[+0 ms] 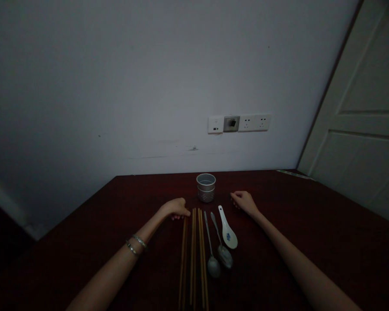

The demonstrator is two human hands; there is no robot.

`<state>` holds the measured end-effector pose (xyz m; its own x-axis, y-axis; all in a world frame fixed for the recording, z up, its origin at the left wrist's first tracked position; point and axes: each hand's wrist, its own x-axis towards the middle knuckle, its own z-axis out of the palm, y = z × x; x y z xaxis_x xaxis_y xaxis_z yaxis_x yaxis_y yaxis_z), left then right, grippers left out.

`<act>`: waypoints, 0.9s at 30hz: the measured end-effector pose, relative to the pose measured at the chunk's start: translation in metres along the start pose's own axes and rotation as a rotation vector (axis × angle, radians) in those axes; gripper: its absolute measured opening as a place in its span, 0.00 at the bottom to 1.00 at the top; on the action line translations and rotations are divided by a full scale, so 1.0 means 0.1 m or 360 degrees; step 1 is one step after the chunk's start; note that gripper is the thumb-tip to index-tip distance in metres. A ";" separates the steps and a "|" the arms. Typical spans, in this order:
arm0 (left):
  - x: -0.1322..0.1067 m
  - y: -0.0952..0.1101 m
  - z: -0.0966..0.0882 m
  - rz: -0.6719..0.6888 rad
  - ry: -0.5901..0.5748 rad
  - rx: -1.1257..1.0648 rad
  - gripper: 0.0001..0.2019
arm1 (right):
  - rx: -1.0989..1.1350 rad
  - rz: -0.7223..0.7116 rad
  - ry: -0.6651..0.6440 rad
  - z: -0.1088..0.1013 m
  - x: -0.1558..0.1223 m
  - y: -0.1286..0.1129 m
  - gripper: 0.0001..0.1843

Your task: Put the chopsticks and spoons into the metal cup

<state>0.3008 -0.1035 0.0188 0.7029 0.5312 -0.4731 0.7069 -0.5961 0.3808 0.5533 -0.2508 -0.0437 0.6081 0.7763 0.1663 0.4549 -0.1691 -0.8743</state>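
Left hand (176, 208), lower centre: grip curled at the far tips of the chopsticks (192, 255) lying on the counter (311, 224); pinching or only touching, cannot tell. Right hand (244, 201) loose, empty, right of the cup (205, 188). Judgement: pinch both sticks together, tips aligned, clear of the spoons (227, 233).

No legible text, label, brand or number was found. The blue mark on the white ceramic spoon (227, 235), lying near the middle of the table (311, 224), was too small to read. So were any markings on the wall socket strip (239, 123).
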 end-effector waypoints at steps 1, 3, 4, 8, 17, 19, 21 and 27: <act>0.02 -0.02 0.00 -0.0003 0.0000 -0.0030 0.10 | 0.0003 -0.0002 -0.0002 0.00 0.00 0.00 0.15; 0.05 -0.04 0.00 0.0000 -0.0001 -0.0078 0.09 | 0.0003 -0.0005 -0.0011 0.00 0.00 -0.01 0.15; 0.05 -0.04 0.00 0.0002 0.0003 -0.0098 0.09 | 0.0001 -0.0003 -0.0013 0.00 0.00 -0.01 0.15; 0.01 0.01 0.02 -0.0037 0.0065 -0.0103 0.10 | 0.0000 0.0005 -0.0014 0.00 -0.01 -0.04 0.15; -0.12 0.17 0.10 -0.0061 0.0348 0.0264 0.12 | -0.0011 -0.0017 -0.0066 -0.01 0.04 0.02 0.15; -0.12 0.17 0.11 -0.0078 0.0382 0.0252 0.12 | -0.0009 -0.0023 -0.0065 -0.01 0.05 0.03 0.15; -0.11 0.15 0.13 -0.0089 0.0413 0.0228 0.12 | -0.0006 -0.0028 -0.0067 -0.01 0.05 0.04 0.15; -0.08 0.08 0.18 -0.0101 0.0419 0.0041 0.13 | 0.0037 0.0000 -0.0069 -0.01 0.05 0.03 0.14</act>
<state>0.2998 -0.1234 0.0114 0.6563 0.7042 -0.2710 0.7501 -0.5702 0.3350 0.5582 -0.2478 -0.0449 0.5789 0.8021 0.1468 0.4392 -0.1551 -0.8849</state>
